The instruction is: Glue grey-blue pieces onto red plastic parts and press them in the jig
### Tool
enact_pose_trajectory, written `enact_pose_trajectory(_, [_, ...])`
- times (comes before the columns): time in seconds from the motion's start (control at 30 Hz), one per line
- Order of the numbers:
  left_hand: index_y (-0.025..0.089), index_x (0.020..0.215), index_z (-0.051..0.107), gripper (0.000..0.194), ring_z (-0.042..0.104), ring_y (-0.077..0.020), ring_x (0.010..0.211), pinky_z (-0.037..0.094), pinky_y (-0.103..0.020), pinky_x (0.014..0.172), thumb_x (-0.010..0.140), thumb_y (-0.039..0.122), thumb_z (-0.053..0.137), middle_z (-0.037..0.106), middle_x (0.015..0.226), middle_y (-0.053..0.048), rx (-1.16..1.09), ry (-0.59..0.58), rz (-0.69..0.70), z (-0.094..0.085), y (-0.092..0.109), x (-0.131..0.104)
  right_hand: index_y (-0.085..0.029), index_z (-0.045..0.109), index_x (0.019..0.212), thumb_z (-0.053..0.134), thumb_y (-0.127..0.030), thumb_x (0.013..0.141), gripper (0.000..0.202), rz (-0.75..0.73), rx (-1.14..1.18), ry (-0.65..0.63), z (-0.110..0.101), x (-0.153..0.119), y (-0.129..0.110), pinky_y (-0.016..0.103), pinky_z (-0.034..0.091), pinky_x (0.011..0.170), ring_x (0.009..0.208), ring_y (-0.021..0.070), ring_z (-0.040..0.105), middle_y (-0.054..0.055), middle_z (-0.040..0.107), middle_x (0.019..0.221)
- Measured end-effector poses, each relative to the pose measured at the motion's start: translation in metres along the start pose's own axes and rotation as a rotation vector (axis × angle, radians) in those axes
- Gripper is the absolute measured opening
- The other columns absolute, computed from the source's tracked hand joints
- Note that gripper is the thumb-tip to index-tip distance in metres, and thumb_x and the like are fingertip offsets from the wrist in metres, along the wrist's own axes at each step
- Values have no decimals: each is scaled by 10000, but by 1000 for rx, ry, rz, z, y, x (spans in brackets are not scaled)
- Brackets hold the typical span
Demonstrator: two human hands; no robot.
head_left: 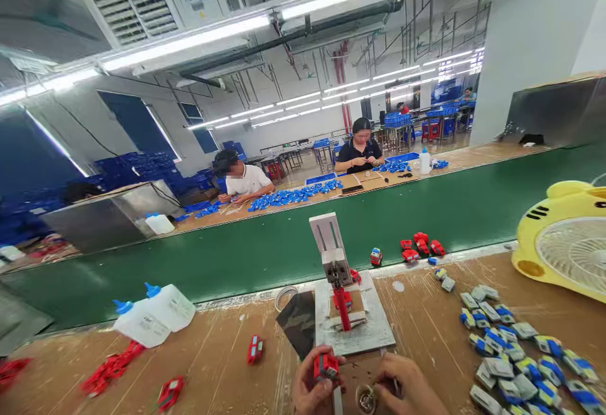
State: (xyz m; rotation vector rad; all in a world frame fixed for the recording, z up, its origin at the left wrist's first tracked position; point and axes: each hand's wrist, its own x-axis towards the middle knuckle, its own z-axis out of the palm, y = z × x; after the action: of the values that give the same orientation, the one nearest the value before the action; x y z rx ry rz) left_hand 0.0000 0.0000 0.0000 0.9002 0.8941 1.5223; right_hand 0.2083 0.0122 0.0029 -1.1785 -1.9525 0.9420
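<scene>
My left hand (312, 384) is closed round a small red toy car (326, 367) at the bottom centre. To its right, my right hand (402, 383) has its fingers pressed together at the rim of a small round dish (366, 397) with tiny metal parts; what those fingers hold is too small to make out. Just beyond both hands stands a press with a red handle (343, 309) on a pale base plate (379, 333). A red piece lies under the handle. Single red cars (255, 348) lie on the brown table to the left.
Several blue, white and yellow car parts (514, 364) cover the right side. Two white bottles (161, 317) and red parts (111, 371) are at left. A yellow fan (568, 238) stands right. Red cars (421, 244) rest on the green belt (265, 251). Two people sit beyond it.
</scene>
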Motion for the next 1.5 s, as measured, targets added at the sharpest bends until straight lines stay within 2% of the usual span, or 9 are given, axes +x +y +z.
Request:
enact_pose_trajectory(0.2, [211, 921, 839, 460, 754, -250, 831, 598, -278, 738, 530, 403, 986, 834, 923, -85, 64, -11, -18, -12, -3, -4, -213, 638, 666, 547, -287, 844, 213, 78, 44, 71, -15, -11, -8, 278, 427, 620, 646, 193, 558, 20, 637, 688])
enact_pose_trajectory(0.4, [271, 998, 825, 333, 760, -275, 1027, 601, -331, 895, 674, 258, 901, 826, 1114, -71, 203, -172, -42, -20, -5, -7, -209, 659, 620, 622, -493, 830, 356, 137, 178, 195, -26, -13, -10, 286, 396, 560, 568, 184, 508, -2, 573, 601])
enact_pose_trajectory(0.53, [265, 1152, 792, 431, 776, -296, 1024, 613, -386, 932, 733, 344, 853, 827, 1123, -93, 348, -233, -32, -23, -20, -9, -196, 680, 609, 647, -662, 810, 509, 141, 398, 322, -14, -9, -17, 277, 409, 542, 563, 181, 508, 3, 573, 586])
enact_pose_trajectory(0.67, [264, 1144, 802, 437, 782, -306, 1022, 615, -389, 943, 744, 440, 830, 837, 1104, -104, 537, -233, 154, -27, -42, -11, -183, 707, 624, 674, -702, 799, 548, 145, 480, 278, -3, -3, -25, 278, 446, 565, 587, 184, 539, 21, 607, 614])
enact_pose_trajectory(0.77, [286, 1170, 791, 433, 781, -291, 1032, 614, -354, 940, 772, 453, 820, 833, 1124, -96, 582, -247, 210, -30, -48, -12, -180, 703, 607, 677, -738, 773, 583, 166, 473, 302, -1, -1, -26, 273, 440, 549, 571, 177, 526, 17, 588, 599])
enact_pose_trajectory(1.0, [313, 1194, 778, 436, 778, -285, 1052, 599, -360, 974, 801, 503, 793, 831, 1138, -82, 615, -246, 214, -28, -40, -12, -184, 678, 596, 657, -722, 801, 575, 168, 465, 297, -1, -6, -17, 264, 413, 541, 561, 166, 495, -1, 547, 590])
enact_pose_trajectory(1.13, [320, 1203, 769, 428, 793, -268, 1004, 623, -328, 916, 831, 531, 759, 839, 1111, -75, 622, -275, 258, -25, -39, -11, -186, 694, 636, 663, -613, 853, 480, 153, 428, 232, -2, -8, -15, 261, 406, 559, 586, 166, 497, -1, 559, 625])
enact_pose_trajectory(1.37, [310, 1222, 757, 398, 785, -276, 1049, 625, -351, 938, 863, 482, 744, 828, 1144, -95, 689, -276, 361, -30, -38, -10, -189, 675, 668, 635, -501, 902, 392, 134, 349, 163, -4, -7, -10, 255, 385, 551, 582, 155, 474, -10, 556, 651])
enact_pose_trajectory(1.5, [291, 1235, 747, 372, 783, -279, 1056, 634, -371, 929, 893, 433, 709, 820, 1164, -113, 709, -284, 437, -36, -37, -9, -197, 654, 660, 626, -474, 914, 377, 116, 284, 178, -8, -10, -7, 255, 374, 535, 568, 153, 467, -17, 551, 640])
